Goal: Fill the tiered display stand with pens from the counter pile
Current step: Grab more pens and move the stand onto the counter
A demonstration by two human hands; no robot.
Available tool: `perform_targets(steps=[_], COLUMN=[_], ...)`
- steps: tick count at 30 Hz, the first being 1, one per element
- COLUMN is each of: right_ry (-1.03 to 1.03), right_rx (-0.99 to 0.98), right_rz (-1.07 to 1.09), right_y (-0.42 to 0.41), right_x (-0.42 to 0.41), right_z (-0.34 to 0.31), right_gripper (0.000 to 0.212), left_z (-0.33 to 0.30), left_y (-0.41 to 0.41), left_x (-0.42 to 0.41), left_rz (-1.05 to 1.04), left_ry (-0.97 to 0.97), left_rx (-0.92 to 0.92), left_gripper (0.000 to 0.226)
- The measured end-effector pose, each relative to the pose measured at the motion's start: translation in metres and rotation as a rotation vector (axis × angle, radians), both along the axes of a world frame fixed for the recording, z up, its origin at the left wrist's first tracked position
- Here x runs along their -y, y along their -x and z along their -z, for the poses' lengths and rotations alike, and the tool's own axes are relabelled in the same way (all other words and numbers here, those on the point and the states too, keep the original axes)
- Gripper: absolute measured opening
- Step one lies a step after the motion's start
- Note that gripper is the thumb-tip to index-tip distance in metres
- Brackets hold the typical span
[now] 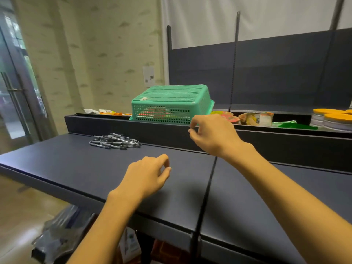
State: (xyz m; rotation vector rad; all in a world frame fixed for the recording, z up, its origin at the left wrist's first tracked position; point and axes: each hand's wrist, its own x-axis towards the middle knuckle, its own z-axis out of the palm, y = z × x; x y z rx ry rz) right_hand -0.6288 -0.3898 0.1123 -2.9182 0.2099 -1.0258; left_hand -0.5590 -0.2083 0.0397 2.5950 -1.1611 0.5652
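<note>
A pile of several grey-and-black pens [115,141] lies on the dark counter [76,164], near its back edge on the left. My left hand [147,173] hovers over the counter to the right of the pile, fingers loosely curled and holding nothing. Higher and farther right is my right hand [211,133], in front of the raised back ledge [133,126], with thumb and forefinger close together and nothing visible between them. No tiered display stand is in view.
An upturned green plastic basket [171,103] sits on the back ledge. Snack packets [255,119] and orange-lidded tubs [333,119] lie to the right behind the ledge. A dark seam [207,187] splits the counter. Plastic-wrapped bags [61,235] lie on the floor below left.
</note>
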Motion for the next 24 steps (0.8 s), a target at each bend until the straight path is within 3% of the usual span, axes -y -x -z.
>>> perform_targets(steps=[9, 16, 20, 24], right_ry=[-0.005, 0.024, 0.048, 0.025], right_rx=[-0.08, -0.174, -0.168, -0.188], right_rz=[-0.061, -0.019, 0.05, 0.157], right_y=[-0.17, -0.255, -0.292, -0.318], right_x=[-0.044, -0.059, -0.071, -0.089], right_z=[0.008, 0.027, 0.033, 0.043], right_gripper=[0.022, 0.019, 0.02, 0.02], left_z=[0.009, 0.016, 0.021, 0.027], left_y=[-0.166, -0.265, -0.327, -0.385], left_x=[-0.055, -0.087, -0.111, -0.134], left_rz=[-0.066, -0.016, 0.022, 0.098], left_ry=[-0.089, -0.096, -0.112, -0.189], left_rx=[-0.009, -0.016, 0.024, 0.02], left_gripper=[0.018, 0.019, 0.028, 0.052])
